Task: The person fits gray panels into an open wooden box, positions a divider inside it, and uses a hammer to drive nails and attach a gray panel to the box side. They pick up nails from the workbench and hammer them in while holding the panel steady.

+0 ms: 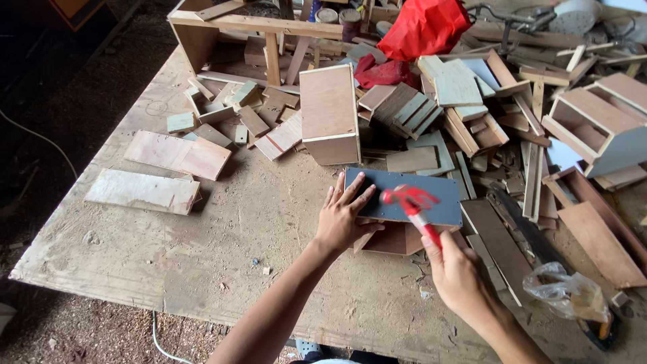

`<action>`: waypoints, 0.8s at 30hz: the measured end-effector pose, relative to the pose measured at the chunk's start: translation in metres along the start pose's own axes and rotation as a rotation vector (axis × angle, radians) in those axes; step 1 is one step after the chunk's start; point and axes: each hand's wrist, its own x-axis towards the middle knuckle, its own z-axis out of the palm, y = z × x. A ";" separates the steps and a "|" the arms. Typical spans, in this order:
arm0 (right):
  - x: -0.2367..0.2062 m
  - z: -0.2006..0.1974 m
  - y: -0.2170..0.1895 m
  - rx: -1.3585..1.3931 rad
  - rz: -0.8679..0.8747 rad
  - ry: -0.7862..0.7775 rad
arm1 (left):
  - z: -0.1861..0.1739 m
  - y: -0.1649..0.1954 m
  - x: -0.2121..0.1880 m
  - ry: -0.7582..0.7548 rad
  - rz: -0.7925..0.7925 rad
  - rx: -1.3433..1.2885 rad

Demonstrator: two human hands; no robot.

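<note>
My left hand lies flat with spread fingers on the left end of a grey-blue board, pressing it onto a small brown wooden box beneath. My right hand grips the handle of a red hammer; its head is blurred and hovers over the middle of the board. Both rest near the front of a dusty plywood table.
An upright plywood box stands just behind the board. Piles of wood offcuts cover the right and back. Two flat panels lie at left. A white open box sits far right, a plastic bag near my right wrist.
</note>
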 end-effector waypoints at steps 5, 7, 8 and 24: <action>-0.002 0.003 -0.002 0.027 -0.024 0.107 | 0.001 0.001 -0.002 0.017 -0.012 -0.022; -0.002 0.002 -0.003 -0.025 0.150 -0.144 | 0.002 0.001 -0.001 0.027 -0.011 -0.028; -0.004 0.000 -0.004 -0.046 0.245 -0.272 | 0.002 0.002 -0.002 0.018 -0.018 -0.031; -0.008 0.002 0.003 0.014 0.045 0.016 | 0.004 0.004 0.001 -0.035 -0.026 0.002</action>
